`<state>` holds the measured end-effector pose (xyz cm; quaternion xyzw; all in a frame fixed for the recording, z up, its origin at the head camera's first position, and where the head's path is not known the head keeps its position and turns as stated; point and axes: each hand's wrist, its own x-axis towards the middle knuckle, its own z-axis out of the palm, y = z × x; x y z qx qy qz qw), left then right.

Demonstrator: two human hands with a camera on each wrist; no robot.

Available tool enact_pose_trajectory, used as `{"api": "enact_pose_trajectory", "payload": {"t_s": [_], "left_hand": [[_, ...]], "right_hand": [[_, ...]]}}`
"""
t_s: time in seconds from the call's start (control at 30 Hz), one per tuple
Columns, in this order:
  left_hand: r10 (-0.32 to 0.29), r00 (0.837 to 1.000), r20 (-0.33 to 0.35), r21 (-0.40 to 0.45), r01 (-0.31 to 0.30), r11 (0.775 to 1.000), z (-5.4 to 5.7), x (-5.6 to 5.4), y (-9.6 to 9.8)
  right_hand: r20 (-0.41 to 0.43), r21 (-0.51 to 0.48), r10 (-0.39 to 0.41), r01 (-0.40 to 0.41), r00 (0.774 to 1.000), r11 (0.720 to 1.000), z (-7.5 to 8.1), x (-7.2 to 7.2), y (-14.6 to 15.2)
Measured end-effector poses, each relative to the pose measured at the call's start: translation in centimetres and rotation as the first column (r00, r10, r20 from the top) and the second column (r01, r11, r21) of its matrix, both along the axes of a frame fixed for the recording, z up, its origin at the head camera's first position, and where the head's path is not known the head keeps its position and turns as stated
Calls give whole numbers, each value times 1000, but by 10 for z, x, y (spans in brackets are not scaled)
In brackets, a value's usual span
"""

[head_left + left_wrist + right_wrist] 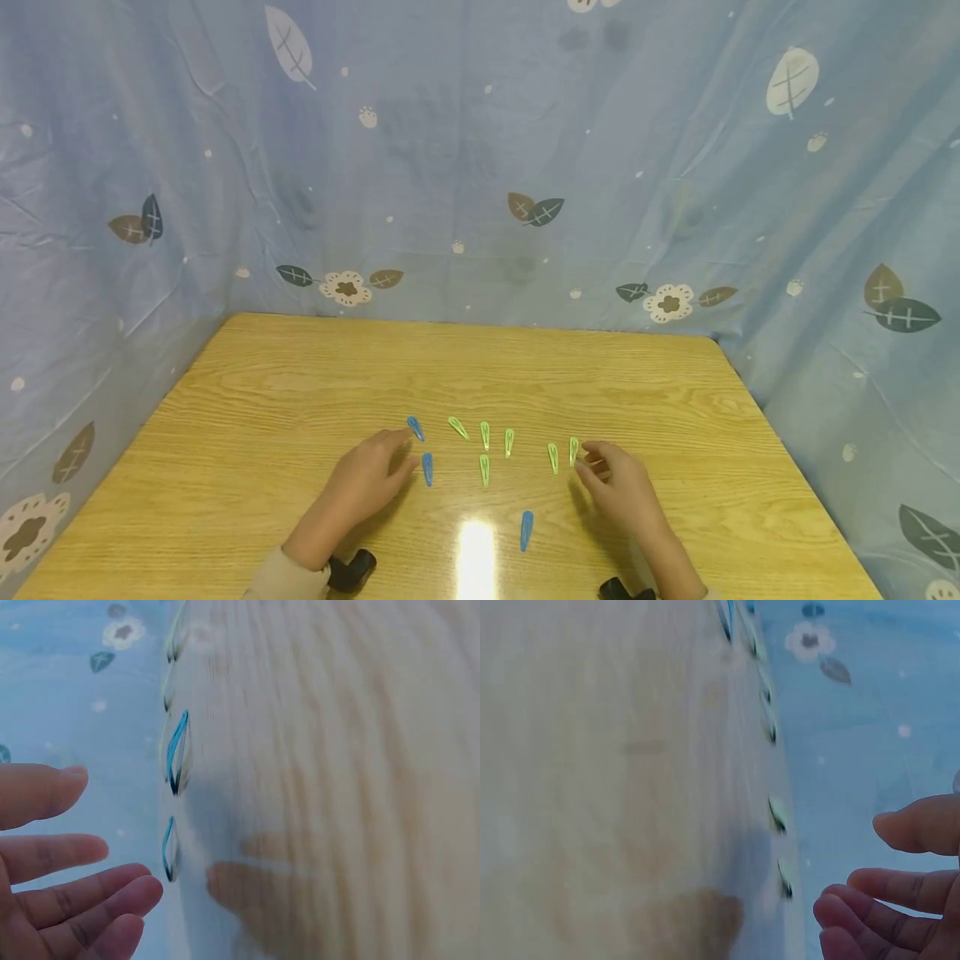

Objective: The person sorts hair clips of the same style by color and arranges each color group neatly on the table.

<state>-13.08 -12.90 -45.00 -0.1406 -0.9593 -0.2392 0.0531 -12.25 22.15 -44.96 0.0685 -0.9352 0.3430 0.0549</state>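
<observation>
Several green snap hair clips (485, 435) lie spread over the middle of the wooden table, standing slightly off its surface in the wrist views. Two blue hair clips (427, 469) are at their left, and a third blue hair clip (527, 531) lies nearer the front. My left hand (369, 477) hovers beside the left blue clips, fingers relaxed and holding nothing; in the left wrist view its thumb and fingers (112, 896) are spread apart. My right hand (617, 483) is just right of the rightmost green clip (573, 451), fingers loosely bent, with nothing between them.
The wooden table (315, 367) has a bright light reflection near its front. A blue curtain (450, 167) printed with leaves and flowers hangs behind the table and along both sides. Black wrist camera mounts (351, 571) show at both wrists.
</observation>
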Motion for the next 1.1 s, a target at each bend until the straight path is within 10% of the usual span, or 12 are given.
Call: {"api": "enact_pose_trajectory", "payload": {"t_s": [0.6,1.1], "left_hand": [[163,979,122,202,-186,962,-14,-34,10],[213,957,197,203,-252,946,-16,-49,16]], "right_hand": [[256,-232,191,-132,948,964,-8,42,-36],[257,-223,207,-151,944,963,-12,46,-48]]}}
